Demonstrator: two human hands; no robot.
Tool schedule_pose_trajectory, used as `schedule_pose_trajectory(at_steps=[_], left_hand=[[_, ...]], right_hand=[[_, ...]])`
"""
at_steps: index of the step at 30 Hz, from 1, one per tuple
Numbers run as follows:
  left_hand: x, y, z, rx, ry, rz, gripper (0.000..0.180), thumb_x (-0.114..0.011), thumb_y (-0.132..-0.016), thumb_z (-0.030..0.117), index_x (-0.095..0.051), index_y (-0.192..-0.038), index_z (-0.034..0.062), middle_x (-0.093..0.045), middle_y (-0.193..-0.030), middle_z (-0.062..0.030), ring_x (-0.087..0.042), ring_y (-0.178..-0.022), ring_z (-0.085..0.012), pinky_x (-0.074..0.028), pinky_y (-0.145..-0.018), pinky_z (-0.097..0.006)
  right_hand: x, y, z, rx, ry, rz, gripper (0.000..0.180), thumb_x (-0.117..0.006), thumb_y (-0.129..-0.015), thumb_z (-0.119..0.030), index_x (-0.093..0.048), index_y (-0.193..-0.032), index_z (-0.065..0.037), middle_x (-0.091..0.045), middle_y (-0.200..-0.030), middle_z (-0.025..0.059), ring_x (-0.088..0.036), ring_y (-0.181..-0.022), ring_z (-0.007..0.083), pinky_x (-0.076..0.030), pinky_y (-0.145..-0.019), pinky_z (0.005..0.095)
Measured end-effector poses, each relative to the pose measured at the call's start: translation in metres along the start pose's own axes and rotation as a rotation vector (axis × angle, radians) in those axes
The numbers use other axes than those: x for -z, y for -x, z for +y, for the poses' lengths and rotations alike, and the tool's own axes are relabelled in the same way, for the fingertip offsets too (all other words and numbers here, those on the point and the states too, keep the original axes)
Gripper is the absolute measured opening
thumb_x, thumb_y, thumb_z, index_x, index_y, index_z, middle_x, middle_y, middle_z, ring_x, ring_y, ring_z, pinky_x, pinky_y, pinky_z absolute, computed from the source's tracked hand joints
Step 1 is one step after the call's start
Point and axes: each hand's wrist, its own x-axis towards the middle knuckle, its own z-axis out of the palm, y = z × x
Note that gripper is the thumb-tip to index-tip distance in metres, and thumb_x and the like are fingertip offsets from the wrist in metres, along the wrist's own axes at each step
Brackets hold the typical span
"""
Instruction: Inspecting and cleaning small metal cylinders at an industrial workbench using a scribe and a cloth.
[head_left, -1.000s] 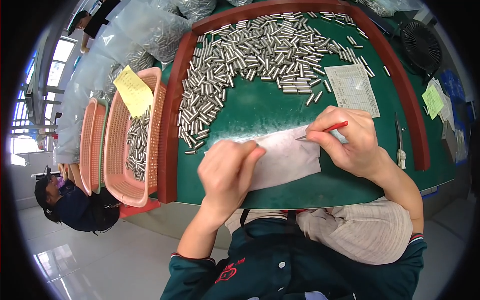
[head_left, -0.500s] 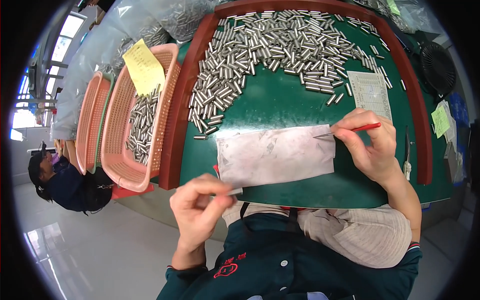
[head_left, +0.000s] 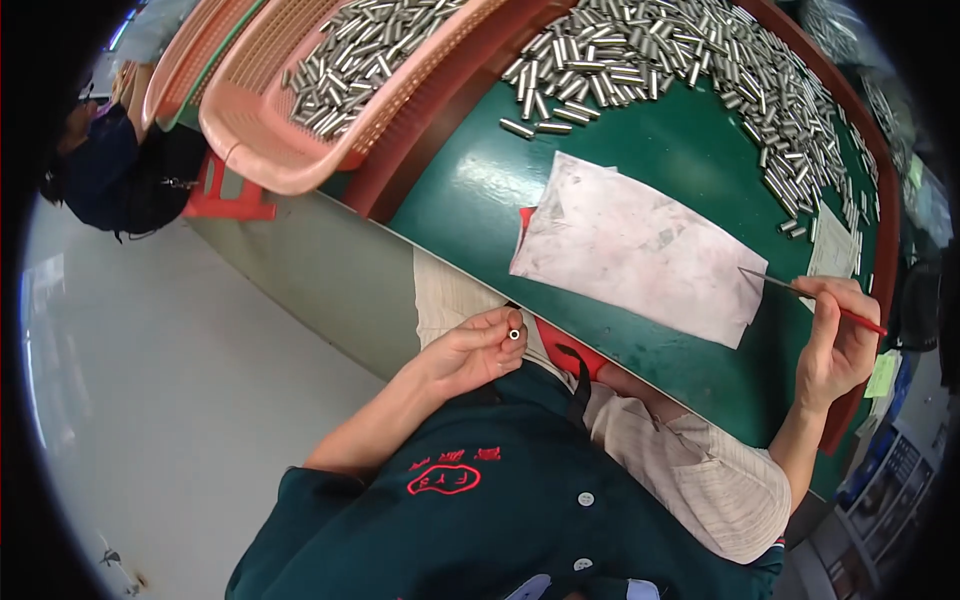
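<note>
Close to my body, at the table's front edge, my left hand [head_left: 478,350] pinches a small metal tube [head_left: 514,334]. Its round open end shows a dark bore. My right hand [head_left: 840,345] is closed round the red handle of a thin pointed metal tool [head_left: 765,276], whose tip is over the right end of a stained pale cloth [head_left: 640,240]. The cloth lies folded on the green tabletop [head_left: 655,150]. A big pile of similar metal tubes [head_left: 640,45] covers the far part of the table.
A pink plastic basket [head_left: 270,165] holding more tubes stands at the left, with another pink basket [head_left: 170,85] beyond it. A red-brown wooden rim [head_left: 420,140] borders the table. A printed paper [head_left: 832,245] lies at the right. Someone in dark clothes [head_left: 100,175] sits far left.
The view has turned and shifted. My left hand has drawn back from the cloth's near-left corner toward my body, keeping the tube, now held end-on. My right hand still holds the pointed tool.
</note>
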Motion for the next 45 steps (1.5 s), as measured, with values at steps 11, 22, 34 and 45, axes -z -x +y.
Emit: schedule_pose_trajectory(at_steps=[11,22,34,45], left_hand=[[0.018,-0.002,0.003,0.021,-0.024,-0.156,0.013,-0.058,-0.088,0.015,-0.053,-0.096,0.0059,-0.048,-0.079,-0.0008,-0.045,-0.075,-0.0104,-0.038,-0.068,-0.023],[0.019,0.002,0.002,0.011,-0.049,-0.117,0.015,-0.057,-0.088,0.018,-0.051,-0.093,0.0049,-0.045,-0.077,-0.0044,-0.039,-0.066,-0.0113,-0.033,-0.06,-0.023],[-0.117,-0.022,0.043,-0.188,-0.575,-0.355,0.022,-0.06,-0.086,0.005,-0.056,-0.106,-0.0036,-0.061,-0.094,-0.0081,-0.061,-0.081,-0.0109,-0.05,-0.071,-0.022],[-0.224,-0.164,0.056,-0.344,-0.75,-0.349,0.022,-0.054,-0.091,0.013,-0.055,-0.11,0.0025,-0.062,-0.105,-0.0131,-0.064,-0.09,-0.0195,-0.053,-0.076,-0.028]], right_hand=[[0.002,0.0,0.002,-0.001,0.017,-0.035,0.008,-0.052,-0.089,-0.001,-0.049,-0.096,0.003,-0.062,-0.082,0.0193,-0.058,-0.073,0.0225,-0.049,-0.069,0.0304],[-0.002,0.0,0.001,0.005,0.024,-0.031,0.008,-0.052,-0.089,0.0,-0.049,-0.096,0.003,-0.061,-0.081,0.0197,-0.058,-0.072,0.023,-0.049,-0.067,0.0304],[-0.001,-0.011,-0.003,0.091,0.125,0.017,0.012,-0.062,-0.076,0.009,-0.055,-0.083,0.003,-0.064,-0.072,0.0127,-0.061,-0.061,0.0205,-0.047,-0.053,0.027],[-0.004,-0.011,-0.009,0.17,0.104,0.059,0.019,-0.068,-0.069,0.007,-0.053,-0.076,-0.002,-0.061,-0.065,0.0089,-0.059,-0.052,0.0215,-0.043,-0.043,0.0287]])
